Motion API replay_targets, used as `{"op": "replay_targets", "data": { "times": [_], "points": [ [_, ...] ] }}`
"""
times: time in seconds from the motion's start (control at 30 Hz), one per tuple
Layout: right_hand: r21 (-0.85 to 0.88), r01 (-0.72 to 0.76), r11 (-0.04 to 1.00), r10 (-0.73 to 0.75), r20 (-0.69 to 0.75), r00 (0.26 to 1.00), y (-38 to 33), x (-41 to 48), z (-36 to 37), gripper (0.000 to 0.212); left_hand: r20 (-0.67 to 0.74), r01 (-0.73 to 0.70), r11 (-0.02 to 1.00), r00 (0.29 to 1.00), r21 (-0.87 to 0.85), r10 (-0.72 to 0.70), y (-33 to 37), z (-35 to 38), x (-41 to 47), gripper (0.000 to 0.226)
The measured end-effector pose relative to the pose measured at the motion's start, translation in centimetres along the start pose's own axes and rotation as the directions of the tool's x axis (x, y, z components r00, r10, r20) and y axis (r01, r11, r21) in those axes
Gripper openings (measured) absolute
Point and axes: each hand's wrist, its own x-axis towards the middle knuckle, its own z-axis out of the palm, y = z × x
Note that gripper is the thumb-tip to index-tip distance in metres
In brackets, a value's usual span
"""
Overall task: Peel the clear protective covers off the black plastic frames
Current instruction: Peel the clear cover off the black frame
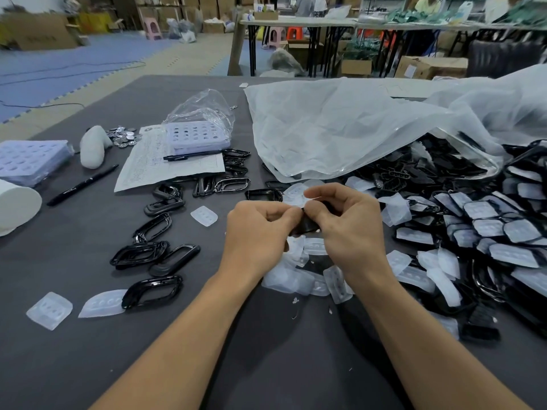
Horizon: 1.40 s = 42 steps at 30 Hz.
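Black plastic frame (306, 225) sits at centre of view above the grey table (88, 350); left hand (257, 229) grips its left end with curled fingers; right hand (346, 220) pinches its top edge, fingers curled; peeled clear plastic covers (296, 279) lie beneath; bare black frames (154, 253) lie centre left.

Dark grey counter (88, 365) in the foreground. Beyond, blue foam floor mats (74, 63) beside a beige strip (189, 59), crossed by thin black cables (103, 64). Stacked cardboard boxes (38, 32) along the far left. Long folding tables (296, 22) on black legs at back right, pink stools (152, 28) and an orange stool (294, 32) near them. Even, soft light throughout.
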Motion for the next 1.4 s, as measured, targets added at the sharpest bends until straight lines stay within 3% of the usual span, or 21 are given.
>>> {"op": "replay_targets", "data": {
  "times": [0.23, 0.33, 0.47, 0.6, 0.83, 1.07, 1.4],
  "points": [
    [0.006, -0.041, 0.999, 0.04, 0.07, 0.997, 0.0, 0.4, -0.3, 0.031, -0.056, 0.011, 1.0, 0.998, -0.009, -0.012, -0.2, 0.1, 0.4, 0.024],
    [0.006, -0.053, 0.999, 0.051, 0.129, 0.99, 0.0, 0.4, -0.5, 0.026, -0.065, 0.018, 1.0, 0.998, 0.005, -0.017, -0.4, -0.1, 0.5, 0.025],
    [-0.058, -0.034, 0.998, 0.042, 0.145, 0.989, 0.4, 0.5, -0.7, 0.03, 0.012, 0.08, 0.994, 0.997, -0.075, -0.079, -0.4, -0.6, 0.6, 0.019],
    [0.007, -0.08, 0.997, 0.078, 0.168, 0.983, 0.3, 0.8, -1.1, 0.034, 0.117, 0.161, 0.975, 0.983, -0.15, -0.144, -0.4, -1.0, 0.9, 0.025],
    [0.072, -0.191, 0.979, 0.168, 0.246, 0.954, 0.1, 1.0, -1.2, 0.041, 0.018, 0.18, 0.977, 0.984, -0.117, -0.179, -0.3, -1.0, 1.1, 0.031],
    [0.034, -0.119, 0.992, 0.113, 0.149, 0.982, 0.3, 0.8, -0.8, 0.021, 0.018, 0.144, 0.987, 0.989, -0.072, -0.143, -0.7, -0.6, 0.9, 0.025],
    [0.117, -0.186, 0.975, 0.159, 0.212, 0.964, 0.0, 0.8, -1.2, 0.036, 0.036, 0.2, 0.96, 0.98, -0.196, -0.196, -0.3, -0.8, 0.9, 0.026]
  ]
}}
